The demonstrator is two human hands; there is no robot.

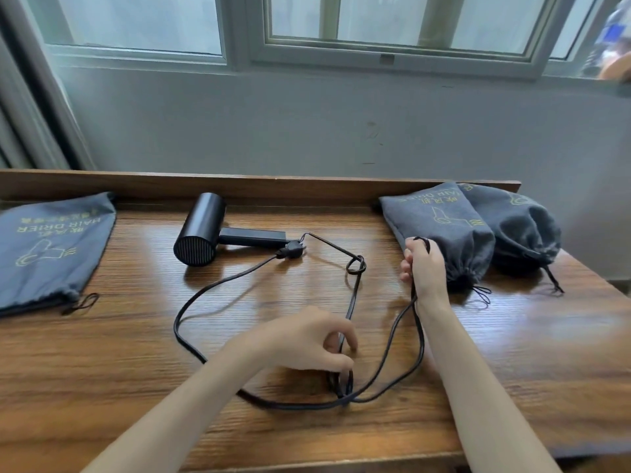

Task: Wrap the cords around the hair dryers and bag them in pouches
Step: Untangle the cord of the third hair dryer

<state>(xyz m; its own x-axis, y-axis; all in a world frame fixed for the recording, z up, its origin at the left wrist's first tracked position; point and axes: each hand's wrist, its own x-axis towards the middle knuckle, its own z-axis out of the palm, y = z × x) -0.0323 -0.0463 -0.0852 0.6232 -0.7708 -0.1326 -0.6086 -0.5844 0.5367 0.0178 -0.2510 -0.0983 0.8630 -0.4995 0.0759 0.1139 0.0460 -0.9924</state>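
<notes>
A single head-worn camera looks forward and down over the wooden table (102,370), close in, with both forearms entering from the bottom edge. The left hand (307,339), pinching the black cord (191,302), sits just below frame centre. The right hand (423,264), gripping a loop of that cord, is above and to its right. Beyond the left grip lies the hair dryer (201,230) — past it the wide view reaches the wall (307,124) and window (392,22). Sideways it spans from a flat pouch (51,244) far left of the grips to the filled pouches (440,220) just right of the right grip.

Wooden table (136,336): hair dryer (201,230), cord (290,406), pouches (51,247)
</notes>
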